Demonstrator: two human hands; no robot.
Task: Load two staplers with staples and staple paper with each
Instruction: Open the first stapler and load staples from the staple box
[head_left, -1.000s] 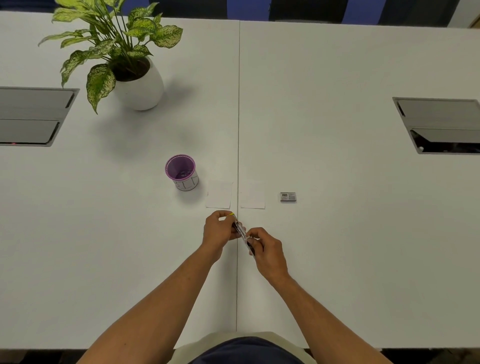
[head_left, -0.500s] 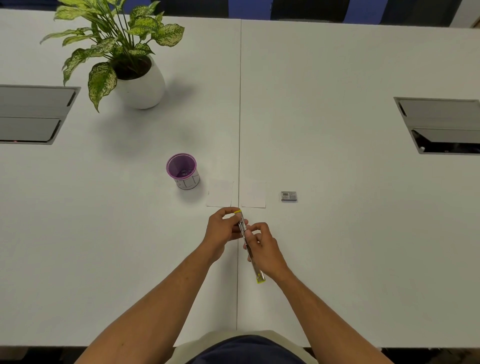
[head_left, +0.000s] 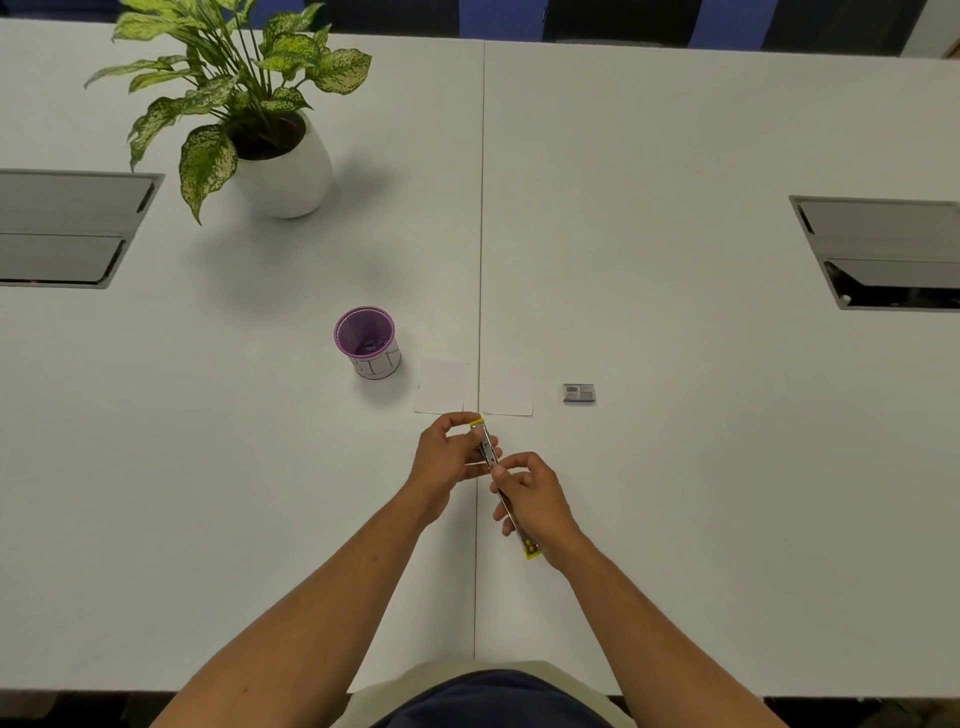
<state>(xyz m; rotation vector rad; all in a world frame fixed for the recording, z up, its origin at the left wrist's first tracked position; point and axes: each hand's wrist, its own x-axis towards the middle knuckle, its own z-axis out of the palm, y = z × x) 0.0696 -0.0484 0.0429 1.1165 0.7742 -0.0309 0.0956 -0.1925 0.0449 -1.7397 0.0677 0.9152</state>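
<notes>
Purple cup: left of the stapler, set aside.
Paper slips: just beyond the stapler, likely staged for stapling.
Left hand: fingers curled round the stapler, steadying its far end.
Right hand: pinches its swung-open half, apparently for loading.
Staple box: right of it, within reach.

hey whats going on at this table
A person is working a yellow stapler swung wide open, holding it over the white table with both hands. The left hand grips the far end and the right hand pinches the middle, its other half running back under the palm. Two paper slips and a small staple box lie just beyond, untouched. A purple cup stands to the left.
</notes>
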